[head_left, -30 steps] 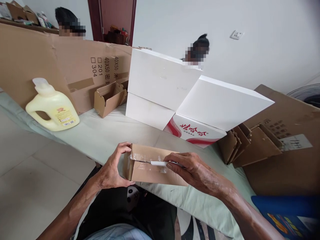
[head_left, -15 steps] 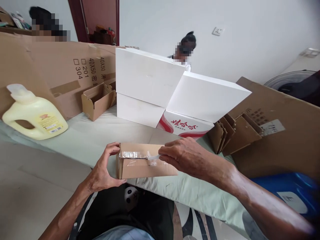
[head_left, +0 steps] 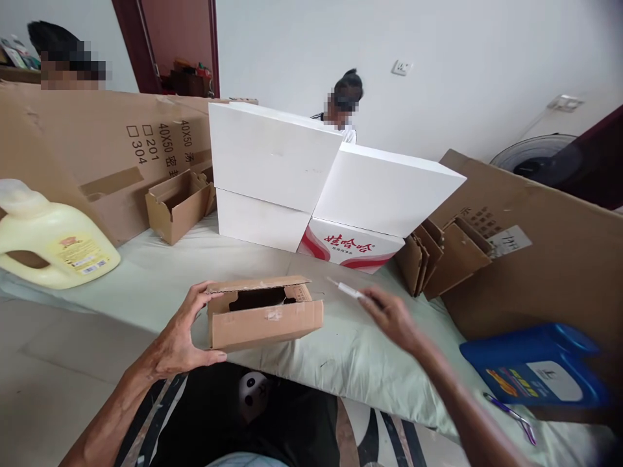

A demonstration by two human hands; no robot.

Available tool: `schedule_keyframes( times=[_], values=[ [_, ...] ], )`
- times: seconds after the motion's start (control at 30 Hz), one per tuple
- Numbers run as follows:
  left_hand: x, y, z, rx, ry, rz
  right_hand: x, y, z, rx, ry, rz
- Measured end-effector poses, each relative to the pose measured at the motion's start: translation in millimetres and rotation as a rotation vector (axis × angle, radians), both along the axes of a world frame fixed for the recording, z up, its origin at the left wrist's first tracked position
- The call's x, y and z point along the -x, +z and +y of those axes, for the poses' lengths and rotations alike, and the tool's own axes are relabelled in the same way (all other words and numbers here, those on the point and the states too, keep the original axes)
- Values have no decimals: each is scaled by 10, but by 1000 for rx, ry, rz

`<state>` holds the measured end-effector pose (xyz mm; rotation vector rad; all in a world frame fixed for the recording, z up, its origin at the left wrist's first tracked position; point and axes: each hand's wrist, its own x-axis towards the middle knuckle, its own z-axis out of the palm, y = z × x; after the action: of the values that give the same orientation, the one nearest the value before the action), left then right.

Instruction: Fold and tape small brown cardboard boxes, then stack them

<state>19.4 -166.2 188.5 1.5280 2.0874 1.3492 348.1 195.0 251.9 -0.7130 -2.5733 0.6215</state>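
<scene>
My left hand (head_left: pixel 187 331) grips the left end of a small brown cardboard box (head_left: pixel 265 329), thumb on the near side and fingers on the far side. The box rests near the front edge of the cloth-covered table. Its top is parted along the middle, and a dark gap shows between the flaps; what lies inside is hard to make out. A bit of clear tape clings to the near flap. To the right of the box, my right hand (head_left: pixel 392 316), slightly blurred, holds a white box cutter (head_left: pixel 349 290) with its tip pointing left, apart from the box.
White boxes (head_left: pixel 275 155) stand stacked at the back. An open cardboard box (head_left: pixel 178 207) and a yellow jug (head_left: pixel 73 243) are on the left. Folded cardboard (head_left: pixel 455 256), a blue jug (head_left: pixel 530 366) and a purple-handled tool (head_left: pixel 511 415) lie right. Two people sit beyond.
The taped top of the cardboard box has come open along its seam. My right hand has moved right, off the box, with the box cutter. The view has shifted right.
</scene>
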Motion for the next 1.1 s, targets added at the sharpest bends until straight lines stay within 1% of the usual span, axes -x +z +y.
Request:
schedule_keyframes(
  times=[0.03,0.07,0.1,0.13,0.17,0.2,0.23,0.27,0.3,0.37,0.43,0.47,0.53,0.57,0.63,0.7,0.77,0.83,0.9,0.93,1.0,1.1],
  values=[
    [26,36,2,16,-24,-1,-39,-336,-54,2,-71,28],
    [51,78,5,29,-45,-5,-65,-654,-125,2,-102,40],
    [73,125,9,41,-61,-12,-81,-931,-204,-3,-127,54],
    [92,176,15,56,-72,-19,-88,-1150,-279,-7,-152,74],
    [107,229,21,77,-76,-26,-88,-1302,-345,-7,-164,91],
    [119,282,29,100,-74,-30,-80,-1381,-395,-4,-175,112],
    [130,335,37,126,-68,-26,-65,-1391,-428,4,-178,132],
    [140,385,45,154,-58,-14,-43,-1339,-449,25,-165,152],
    [151,432,53,184,-50,9,-12,-1236,-463,66,-134,175],
    [178,522,66,244,-47,75,79,-934,-498,182,-22,216],
    [212,614,77,312,-70,137,212,-597,-567,264,144,246],
    [227,667,84,356,-86,163,291,-444,-613,256,229,257],
    [244,796,106,461,-126,216,450,-197,-707,165,376,262],
    [242,871,123,518,-141,249,521,-106,-746,116,436,254],
    [214,1034,170,645,-153,315,624,20,-798,55,508,220],
    [170,1181,227,758,-158,358,664,86,-817,38,532,190],
    [138,1267,275,792,-188,370,653,108,-824,26,526,201],
    [138,1262,293,703,-235,368,616,93,-841,8,519,250],
    [173,1173,277,542,-251,358,578,54,-872,-1,505,310],
    [200,1107,259,460,-238,350,561,32,-890,-5,503,340],
    [256,961,221,307,-168,325,537,1,-919,-18,511,385],
    [322,759,185,137,-28,265,529,22,-925,-63,586,388]
  ],
)
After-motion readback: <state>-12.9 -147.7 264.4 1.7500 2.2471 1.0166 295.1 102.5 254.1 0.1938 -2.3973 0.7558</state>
